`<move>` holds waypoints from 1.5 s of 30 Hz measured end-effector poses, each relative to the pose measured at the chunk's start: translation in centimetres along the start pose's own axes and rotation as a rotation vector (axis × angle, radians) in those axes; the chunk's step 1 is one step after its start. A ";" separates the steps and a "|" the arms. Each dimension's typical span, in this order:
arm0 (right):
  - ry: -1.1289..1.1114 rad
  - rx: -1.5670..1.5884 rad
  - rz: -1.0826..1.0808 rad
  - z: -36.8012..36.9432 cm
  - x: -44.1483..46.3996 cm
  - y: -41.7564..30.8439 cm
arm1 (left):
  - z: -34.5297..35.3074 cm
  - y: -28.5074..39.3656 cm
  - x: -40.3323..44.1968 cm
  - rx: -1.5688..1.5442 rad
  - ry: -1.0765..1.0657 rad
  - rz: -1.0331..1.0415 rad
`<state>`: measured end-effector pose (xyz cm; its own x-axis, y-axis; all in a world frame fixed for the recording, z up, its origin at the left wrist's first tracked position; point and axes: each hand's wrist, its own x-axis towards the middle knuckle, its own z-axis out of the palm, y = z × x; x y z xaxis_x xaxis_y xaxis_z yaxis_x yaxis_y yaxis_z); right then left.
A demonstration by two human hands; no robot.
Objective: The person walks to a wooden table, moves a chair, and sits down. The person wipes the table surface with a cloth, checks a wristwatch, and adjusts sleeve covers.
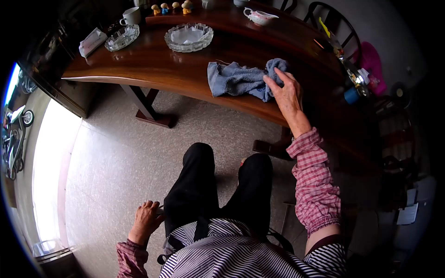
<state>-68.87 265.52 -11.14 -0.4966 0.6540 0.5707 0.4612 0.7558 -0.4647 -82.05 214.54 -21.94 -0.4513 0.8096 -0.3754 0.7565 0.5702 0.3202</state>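
Observation:
A blue-grey terry cloth point(238, 79) lies crumpled along the front edge of the dark wooden table point(185, 69). Its right end is bunched up under my right hand point(288, 95), whose thumb and fingers close around it. My left hand point(146, 221) hangs low beside my left thigh, away from the table. The fingers there are curled, and a small pale bit shows at their tips; I cannot make out what it is. Both forearms wear red checked sleeve covers point(315, 178).
Along the table stand a glass ashtray point(189, 48), a second glass dish point(123, 38), a tissue pack point(92, 41), a white mug point(131, 16), small figurines point(164, 8) and a patterned creamer point(260, 17). Table legs point(147, 109) reach the floor. Chairs point(336, 23) stand at right.

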 end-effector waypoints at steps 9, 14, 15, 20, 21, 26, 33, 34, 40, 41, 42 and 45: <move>0.085 -0.067 -0.198 -0.4 2.4 -4.5 | 0.9 -0.5 0.0 0.028 -0.026 -0.018; -0.100 -0.187 -0.189 3.9 -0.6 -5.0 | 1.1 -0.3 0.0 0.010 -0.044 0.004; -0.087 -0.263 -0.256 4.6 -1.2 -5.1 | 0.9 -0.3 -0.2 0.009 -0.040 0.005; -0.079 -0.098 -0.280 4.1 -0.6 -3.6 | 1.3 -0.6 -0.4 0.006 -0.041 -0.005; -0.076 -0.102 -0.279 4.1 -0.4 -3.0 | 1.3 -0.6 -0.3 0.008 -0.039 0.004; 0.083 0.217 -0.166 0.0 1.4 -3.6 | 1.8 -0.9 -0.1 0.005 -0.036 -0.018; 0.254 0.507 0.114 -10.8 4.2 -4.9 | -0.2 0.5 0.5 -0.094 0.051 0.078; 0.241 0.693 0.108 -11.4 3.7 -5.3 | -1.1 1.0 0.9 -0.126 0.061 0.110; 0.141 1.128 0.245 -14.2 1.6 -6.4 | -8.3 8.2 7.2 -0.240 0.243 0.423; 0.059 1.236 0.259 -14.5 1.3 -6.7 | -9.6 10.1 8.4 -0.310 0.272 0.489; 0.069 1.290 0.302 -14.4 0.8 -7.6 | -10.9 12.2 9.4 -0.375 0.325 0.544; -0.050 1.548 0.354 -14.0 -0.2 -7.3 | -14.6 18.5 11.6 -0.553 0.526 0.757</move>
<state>-61.86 259.41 1.66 -0.5684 0.7732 0.2810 -0.5925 -0.1477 -0.7919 -80.15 236.52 -7.65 -0.2023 0.8622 0.4645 0.6651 -0.2272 0.7114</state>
